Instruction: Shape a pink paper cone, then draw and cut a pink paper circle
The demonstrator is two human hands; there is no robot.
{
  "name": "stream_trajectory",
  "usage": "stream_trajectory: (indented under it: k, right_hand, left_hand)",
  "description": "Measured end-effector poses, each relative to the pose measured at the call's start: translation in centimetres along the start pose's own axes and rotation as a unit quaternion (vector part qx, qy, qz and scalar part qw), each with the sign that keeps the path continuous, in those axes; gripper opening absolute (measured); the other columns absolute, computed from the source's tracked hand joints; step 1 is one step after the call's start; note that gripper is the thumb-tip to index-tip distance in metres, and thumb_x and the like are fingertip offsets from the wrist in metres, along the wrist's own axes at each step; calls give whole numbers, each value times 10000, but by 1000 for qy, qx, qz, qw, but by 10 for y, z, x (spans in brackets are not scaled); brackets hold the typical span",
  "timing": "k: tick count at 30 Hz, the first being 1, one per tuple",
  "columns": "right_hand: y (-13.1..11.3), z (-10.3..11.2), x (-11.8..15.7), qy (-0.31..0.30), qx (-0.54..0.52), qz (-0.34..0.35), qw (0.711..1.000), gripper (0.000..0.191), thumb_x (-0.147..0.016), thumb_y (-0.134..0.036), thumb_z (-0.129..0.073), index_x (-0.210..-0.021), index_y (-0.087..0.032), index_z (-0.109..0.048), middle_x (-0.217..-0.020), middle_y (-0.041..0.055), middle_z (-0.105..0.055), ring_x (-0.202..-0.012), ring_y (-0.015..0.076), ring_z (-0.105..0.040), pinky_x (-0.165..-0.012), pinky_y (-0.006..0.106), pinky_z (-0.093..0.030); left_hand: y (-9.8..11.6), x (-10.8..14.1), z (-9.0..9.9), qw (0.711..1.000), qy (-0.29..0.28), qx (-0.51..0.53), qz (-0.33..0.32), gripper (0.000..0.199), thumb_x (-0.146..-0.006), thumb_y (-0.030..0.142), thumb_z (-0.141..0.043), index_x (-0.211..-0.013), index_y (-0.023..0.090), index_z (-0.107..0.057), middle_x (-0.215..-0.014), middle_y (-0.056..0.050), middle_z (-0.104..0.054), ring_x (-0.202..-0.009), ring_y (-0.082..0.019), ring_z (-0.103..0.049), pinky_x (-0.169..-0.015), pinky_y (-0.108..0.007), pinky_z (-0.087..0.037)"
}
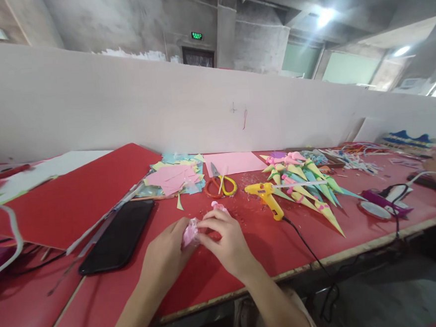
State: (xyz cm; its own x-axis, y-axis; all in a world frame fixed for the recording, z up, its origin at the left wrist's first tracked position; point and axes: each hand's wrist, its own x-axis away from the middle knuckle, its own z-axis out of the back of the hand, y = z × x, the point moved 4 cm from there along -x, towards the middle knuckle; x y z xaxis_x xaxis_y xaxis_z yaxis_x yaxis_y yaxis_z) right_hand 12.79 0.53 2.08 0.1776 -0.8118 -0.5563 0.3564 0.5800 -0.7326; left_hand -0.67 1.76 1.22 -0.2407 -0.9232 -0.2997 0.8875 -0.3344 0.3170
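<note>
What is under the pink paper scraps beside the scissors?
Yellow pieces and light-blue pieces show around the edges of the pink scraps. What lies beneath their middle is covered, so I cannot tell.

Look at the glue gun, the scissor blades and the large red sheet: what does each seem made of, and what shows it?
Glue gun: probably smooth plastic, evenly yellow and moulded-looking.
Scissor blades: likely metal, grey and tapering.
Large red sheet: matt, with straight edges; card or thin foam, I cannot tell which.
</note>
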Motion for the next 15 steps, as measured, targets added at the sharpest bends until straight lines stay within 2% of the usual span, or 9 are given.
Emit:
stream_trajectory:
  k: [4, 9, 15]
  right_hand:
    - [-1, 0, 0, -18, -1, 10, 1000, 98, -803, -196, -562, -868, -186, -635, -846, 20, -571, -813, 134, -554, -773, 255, -430]
    - [1, -3, 0, -20, 32, 9, 999, 108, -819, -163, -512, -826, -184, -617, -781, 12, -539, -754, 131, -528, -695, 244, -425]
    - [1, 1, -2, 54, -88, -7, 995, 103, -786, -179, -528, -737, -184, -618, -737, 4, -520, -673, 113, -525, -641, 238, -445]
  left_hand:
    - [1, 0, -3, 1000, -27, 5, -3, 190, -773, 400, -388, -758, 218, -441, -759, -35, -620, -642, -191, -586, -524, -248, -352]
    - [0, -1, -8, 999, -51, 4, 1, 176, -773, 387, -397, -759, 216, -439, -764, -40, -623, -659, -203, -587, -527, -253, -341]
    - [4, -1, -6, 995, -52, 85, 3, 208, -764, 421, -427, -768, 215, -454, -721, -16, -615, -614, -176, -558, -535, -245, -342]
